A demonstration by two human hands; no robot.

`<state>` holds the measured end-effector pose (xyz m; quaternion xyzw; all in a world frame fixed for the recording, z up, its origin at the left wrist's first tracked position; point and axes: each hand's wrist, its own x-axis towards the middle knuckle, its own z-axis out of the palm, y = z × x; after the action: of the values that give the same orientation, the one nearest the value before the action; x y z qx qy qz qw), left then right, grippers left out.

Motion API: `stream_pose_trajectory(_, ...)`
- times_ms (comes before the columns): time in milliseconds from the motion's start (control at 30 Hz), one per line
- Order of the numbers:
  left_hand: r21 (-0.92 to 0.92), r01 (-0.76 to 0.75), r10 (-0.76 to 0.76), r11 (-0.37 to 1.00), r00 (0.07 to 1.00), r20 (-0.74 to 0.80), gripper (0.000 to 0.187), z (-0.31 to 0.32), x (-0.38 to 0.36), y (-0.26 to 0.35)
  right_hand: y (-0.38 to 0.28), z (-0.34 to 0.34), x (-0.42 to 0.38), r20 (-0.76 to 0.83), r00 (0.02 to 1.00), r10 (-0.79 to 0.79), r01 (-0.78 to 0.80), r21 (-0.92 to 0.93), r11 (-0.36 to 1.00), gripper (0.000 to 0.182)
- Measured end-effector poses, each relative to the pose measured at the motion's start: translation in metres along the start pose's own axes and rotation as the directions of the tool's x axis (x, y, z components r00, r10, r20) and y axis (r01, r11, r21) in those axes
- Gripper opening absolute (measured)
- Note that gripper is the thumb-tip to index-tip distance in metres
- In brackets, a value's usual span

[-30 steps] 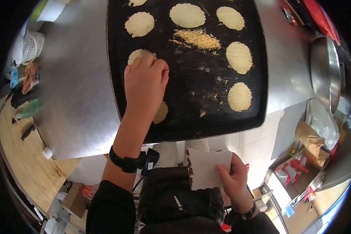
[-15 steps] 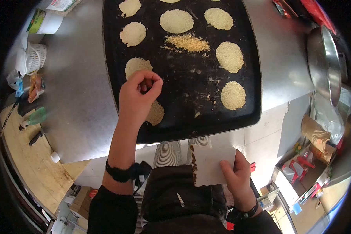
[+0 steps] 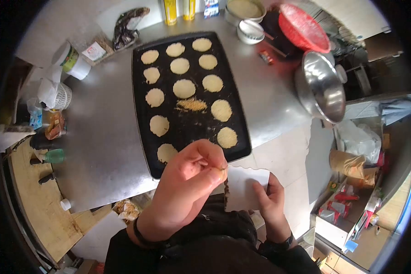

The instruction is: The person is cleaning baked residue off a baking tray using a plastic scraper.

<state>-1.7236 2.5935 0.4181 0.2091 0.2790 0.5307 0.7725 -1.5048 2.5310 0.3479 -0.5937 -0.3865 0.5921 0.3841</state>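
Your steel counter carries the dark tray of pale rounds beyond your left hand, its grip pressed together, contents unclear, just left of the white card your right hand pinches.

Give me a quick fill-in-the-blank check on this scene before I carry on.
1. The right hand holds a flat card whose broad face is coloured ____.
2. The left hand has its fingers drawn ____, not apart.
3. The steel bowl is on the ____ side of the baking tray, not the left.

Missing words: white; together; right
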Motion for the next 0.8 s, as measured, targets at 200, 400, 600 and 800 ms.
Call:
stream_pose_trajectory(200,0.022,-0.17,0.166,0.985,0.978,0.123,0.028,0.039,-0.029,0.024,-0.038,-0.017,-0.018,-0.074,0.984,-0.161,0.16,-0.02,0.987,0.027)
stream_pose_trajectory(400,0.093,-0.323,0.304,0.942,0.937,0.171,0.03,0.053,-0.045,0.037,-0.045,-0.019,-0.029,-0.149,0.942,-0.3,0.304,0.011,0.952,0.025)
stream_pose_trajectory(600,0.04,-0.358,0.345,0.933,0.921,0.182,0.029,0.055,-0.049,0.038,-0.042,-0.019,-0.027,-0.104,0.944,-0.312,0.314,-0.001,0.949,0.025)
stream_pose_trajectory(800,-0.191,-0.267,0.311,0.944,0.915,0.257,0.029,0.048,-0.048,0.037,-0.05,-0.013,-0.024,-0.039,0.944,-0.327,0.325,-0.051,0.944,0.026)
